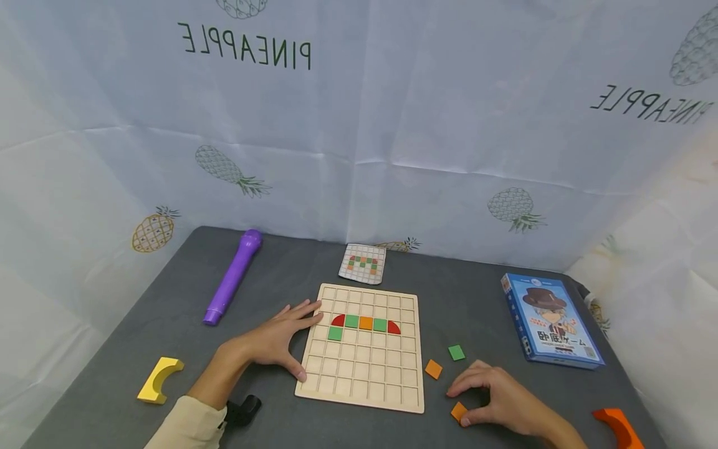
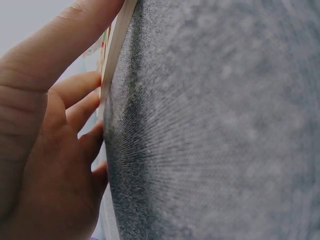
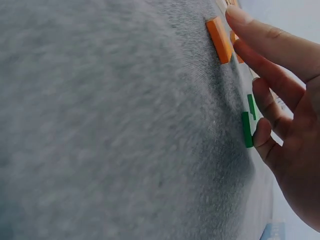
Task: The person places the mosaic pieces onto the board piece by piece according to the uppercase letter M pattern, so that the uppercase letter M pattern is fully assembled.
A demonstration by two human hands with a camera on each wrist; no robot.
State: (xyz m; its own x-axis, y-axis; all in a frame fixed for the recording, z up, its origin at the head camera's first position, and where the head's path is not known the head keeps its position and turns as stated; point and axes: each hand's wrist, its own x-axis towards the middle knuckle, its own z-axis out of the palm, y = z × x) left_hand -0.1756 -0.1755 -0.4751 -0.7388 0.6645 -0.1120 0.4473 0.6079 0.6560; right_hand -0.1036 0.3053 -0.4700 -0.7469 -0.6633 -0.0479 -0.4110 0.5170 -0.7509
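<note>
My left hand rests with fingers spread along the left edge of a wooden grid board. In the left wrist view its thumb and fingertips lie at the board's edge. On the board, a row holds two red quarter-round tiles, two green square tiles and an orange tile; another green tile sits below the row's left end. Over a loose orange tile my right hand hovers, thumb at the tile's edge and fingers apart from it. A second orange tile and a green tile lie nearby.
A pattern card lies behind the board. A purple microphone-shaped stick and a yellow arch block are at left. On the right are a blue game box and an orange arch block. A pineapple-print curtain borders the table.
</note>
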